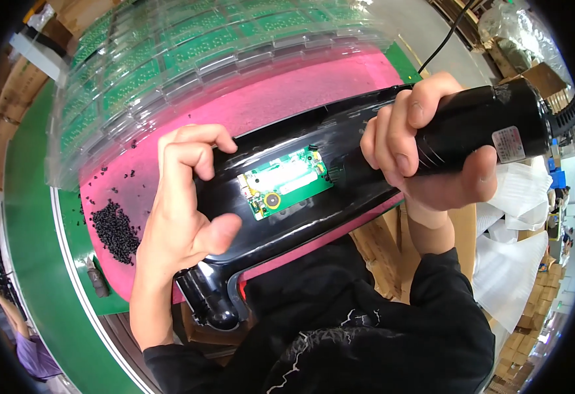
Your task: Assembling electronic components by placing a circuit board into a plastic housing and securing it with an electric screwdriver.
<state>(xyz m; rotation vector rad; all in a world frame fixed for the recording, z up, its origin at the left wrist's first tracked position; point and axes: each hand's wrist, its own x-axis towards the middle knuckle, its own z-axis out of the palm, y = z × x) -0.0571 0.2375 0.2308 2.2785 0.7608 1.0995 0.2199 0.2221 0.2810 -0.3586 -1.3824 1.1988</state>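
Observation:
A long black plastic housing (281,236) lies at a slant on the pink mat, its bent handle-like end towards me at the lower left. On its face sits a green circuit board (294,187) with a round yellow-rimmed part at one corner. My left hand (185,197) grips the housing's left part, fingers curled at the far side and thumb at the near side. Over the right part, my right hand (419,144) is wrapped round a thick black cylindrical electric screwdriver (484,121) with a white label and a ribbed cord end. The screwdriver's tip is hidden.
A heap of small black screws (115,231) lies on the pink mat (340,82), others scattered around. Stacked clear plastic trays (195,62) with green boards stand behind. A small dark object (97,277) lies at the left. Cardboard and white foam sheets (514,262) are at the right.

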